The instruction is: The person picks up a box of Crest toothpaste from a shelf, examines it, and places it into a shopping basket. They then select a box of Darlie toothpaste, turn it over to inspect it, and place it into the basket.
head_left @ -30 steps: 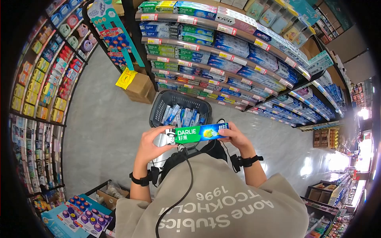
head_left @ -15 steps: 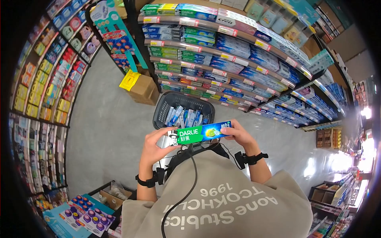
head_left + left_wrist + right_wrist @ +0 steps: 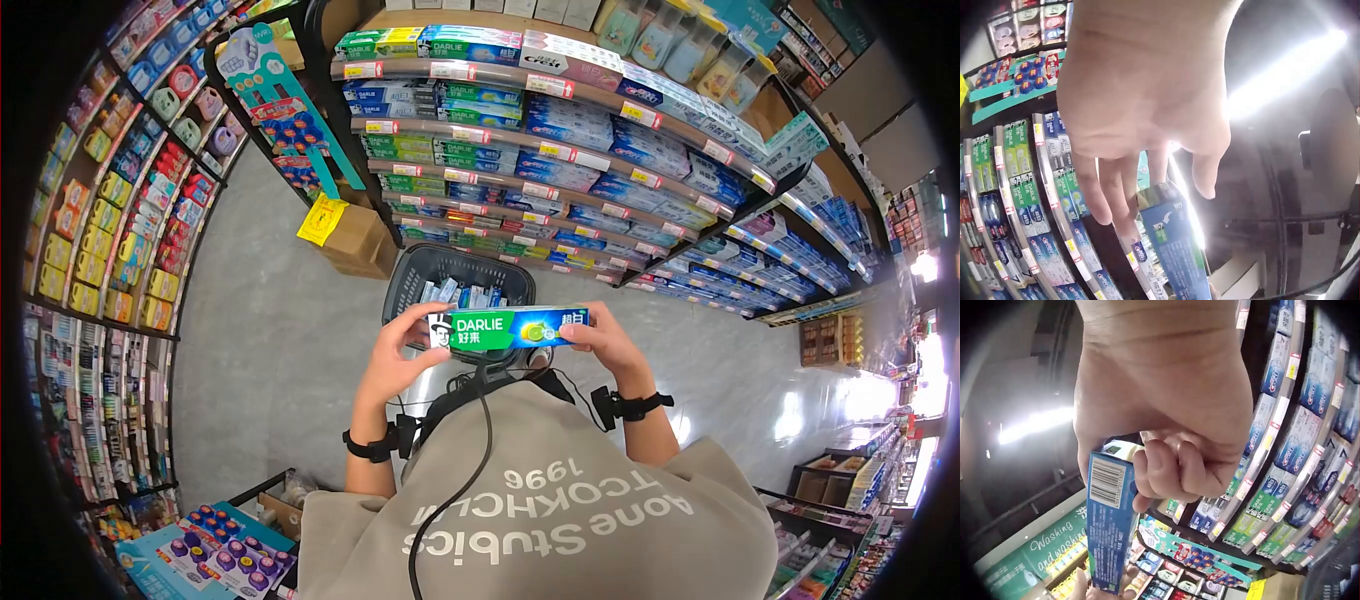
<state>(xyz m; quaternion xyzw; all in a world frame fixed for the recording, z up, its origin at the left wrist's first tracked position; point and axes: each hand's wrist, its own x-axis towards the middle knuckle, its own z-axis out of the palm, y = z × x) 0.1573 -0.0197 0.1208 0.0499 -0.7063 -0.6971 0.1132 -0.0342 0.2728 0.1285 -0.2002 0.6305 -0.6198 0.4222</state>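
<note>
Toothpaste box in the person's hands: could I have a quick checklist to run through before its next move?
1. Left hand gripping one end of the toothpaste box: ok.
2. Right hand gripping the other end: ok.
3. Large brand name facing the head camera: ok.
4. Basket on the floor nearby: ok.
5. Full view into the basket: not ok, the held box covers part of it.
6. Enough room among the boxes inside: cannot tell.
</note>
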